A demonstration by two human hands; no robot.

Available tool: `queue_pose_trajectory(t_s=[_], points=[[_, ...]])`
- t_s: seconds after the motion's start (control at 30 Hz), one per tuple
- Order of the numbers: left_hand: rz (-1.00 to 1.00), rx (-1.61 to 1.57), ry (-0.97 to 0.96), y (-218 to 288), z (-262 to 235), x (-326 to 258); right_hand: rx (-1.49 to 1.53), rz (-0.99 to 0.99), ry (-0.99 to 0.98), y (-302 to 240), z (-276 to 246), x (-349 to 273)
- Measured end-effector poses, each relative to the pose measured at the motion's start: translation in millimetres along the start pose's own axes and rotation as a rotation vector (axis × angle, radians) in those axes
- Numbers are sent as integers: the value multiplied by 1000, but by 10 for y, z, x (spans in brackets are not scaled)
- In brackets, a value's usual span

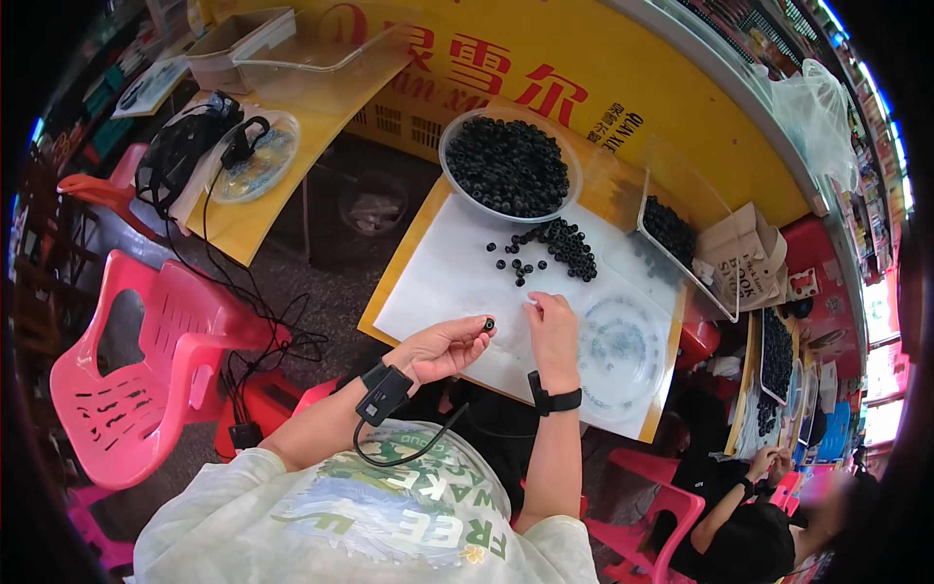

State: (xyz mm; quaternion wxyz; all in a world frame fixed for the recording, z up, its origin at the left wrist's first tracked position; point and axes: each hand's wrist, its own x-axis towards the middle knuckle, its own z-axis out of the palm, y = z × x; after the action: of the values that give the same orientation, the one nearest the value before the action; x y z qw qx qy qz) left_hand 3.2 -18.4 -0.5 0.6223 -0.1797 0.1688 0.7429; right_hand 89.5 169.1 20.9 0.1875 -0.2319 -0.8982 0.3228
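Note:
Above the white tabletop sheet (428, 268), my left hand (443, 350) pinches a small black ring-shaped piece (488, 324) between thumb and fingertips. A hole shows in the middle of the piece. My right hand (553, 331) hovers just to its right, its fingers drawn together; whatever they hold is too small to make out. Beyond the hands, several loose black round pieces (569, 251) lie in a patch on the sheet. A clear bowl (444, 156) heaped with the same pieces stands behind them. A clear round plate (623, 355) with small pale bits sits right of my right hand.
A clear bin (715, 302) of black pieces and a cardboard box (744, 248) stand at the right. Pink chairs (165, 360) flank the table. At left, a yellow table (263, 209) carries another plate and cables. A co-worker (739, 530) sits at lower right.

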Motion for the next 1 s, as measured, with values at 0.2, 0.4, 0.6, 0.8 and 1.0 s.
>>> queue_pose_trajectory(t_s=[0.2,0.4,0.6,0.8,1.0], points=[[80,80,-32,61,56,-84,-80,119,-93,84,68,9],[133,170,-49,21,123,-49,932,369,-110,-442,-142,-302],[175,221,-24,-16,221,-79,736,166,-44,-597,-155,-447],[222,280,-1,-14,228,-72,555,105,48,-688,-119,-472],[268,386,19,0,252,-94,433,-6,121,-664,-72,-496]])
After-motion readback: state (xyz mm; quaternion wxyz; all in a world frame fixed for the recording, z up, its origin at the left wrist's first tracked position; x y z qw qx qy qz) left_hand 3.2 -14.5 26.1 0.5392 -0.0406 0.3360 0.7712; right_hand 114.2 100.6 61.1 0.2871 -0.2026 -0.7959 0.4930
